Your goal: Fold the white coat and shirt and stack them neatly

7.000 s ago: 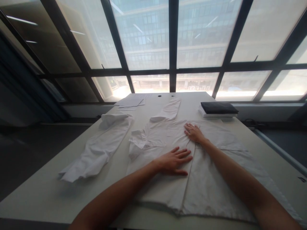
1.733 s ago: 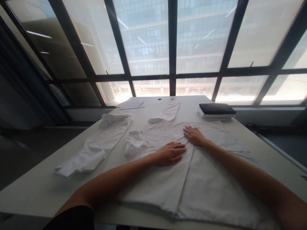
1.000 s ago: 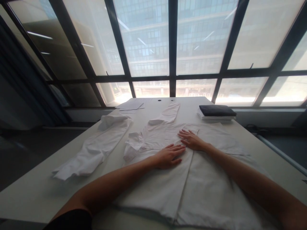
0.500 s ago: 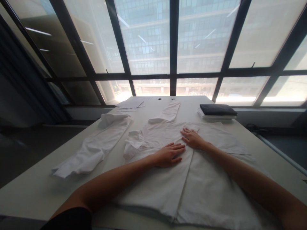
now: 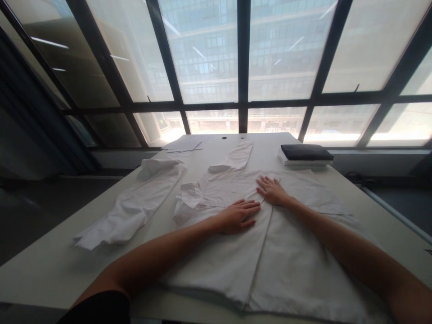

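A white shirt-like garment [image 5: 216, 265] is spread over the table, its collar [image 5: 191, 195] on the left and a front edge running down its middle. One sleeve [image 5: 234, 157] stretches away toward the window. My left hand [image 5: 239, 216] rests flat on the cloth, left of that edge, fingers pointing right. Slightly farther off, my right hand [image 5: 272, 190] lies palm down on the garment with its fingers spread. Neither hand grips anything. Left of the collar lies another length of crumpled white cloth [image 5: 135, 202], apart from the hands.
The white table [image 5: 43, 274] extends toward a large framed window [image 5: 207, 58]. Sheets of paper [image 5: 184, 145] lie at its far left. A stack of folded cloth, dark on top [image 5: 305, 152], sits at the far right. A dark curtain [image 5: 37, 99] hangs at left.
My right hand has shifted very slightly to the right and away from me across the garment. The left hand and the cloth look nearly the same; the view has tilted slightly.
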A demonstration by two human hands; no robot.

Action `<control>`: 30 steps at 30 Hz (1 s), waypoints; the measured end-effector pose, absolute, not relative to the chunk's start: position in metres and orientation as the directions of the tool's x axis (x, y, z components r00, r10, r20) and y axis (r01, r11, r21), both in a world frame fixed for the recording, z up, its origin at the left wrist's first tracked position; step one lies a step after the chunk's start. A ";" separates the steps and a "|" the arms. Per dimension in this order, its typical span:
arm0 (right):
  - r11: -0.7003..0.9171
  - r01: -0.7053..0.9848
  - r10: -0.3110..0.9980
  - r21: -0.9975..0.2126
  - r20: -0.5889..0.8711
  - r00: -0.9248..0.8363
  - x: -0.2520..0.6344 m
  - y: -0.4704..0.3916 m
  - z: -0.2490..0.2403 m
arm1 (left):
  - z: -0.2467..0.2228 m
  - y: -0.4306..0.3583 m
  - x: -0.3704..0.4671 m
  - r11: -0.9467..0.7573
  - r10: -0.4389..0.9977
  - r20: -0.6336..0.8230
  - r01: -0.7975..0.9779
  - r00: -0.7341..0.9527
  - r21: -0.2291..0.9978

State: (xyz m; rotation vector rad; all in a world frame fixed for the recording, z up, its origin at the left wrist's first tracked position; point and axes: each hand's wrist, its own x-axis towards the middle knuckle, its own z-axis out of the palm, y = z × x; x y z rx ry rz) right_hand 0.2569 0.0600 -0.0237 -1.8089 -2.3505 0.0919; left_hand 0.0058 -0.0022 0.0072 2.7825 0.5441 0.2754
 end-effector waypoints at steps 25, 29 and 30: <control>0.488 0.860 0.859 -0.145 0.253 -0.445 0.254 0.047 -0.013 | 0.005 -0.001 0.005 -0.892 0.386 0.146 0.328 0.911 0.312; 0.642 0.732 0.767 -0.228 0.191 -0.613 0.246 0.041 -0.011 | 0.006 0.000 0.006 -0.896 0.386 0.157 0.329 0.909 0.298; 0.634 0.733 0.773 -0.247 0.163 -0.613 0.245 0.041 -0.012 | 0.006 0.000 0.006 -0.897 0.384 0.160 0.327 0.909 0.296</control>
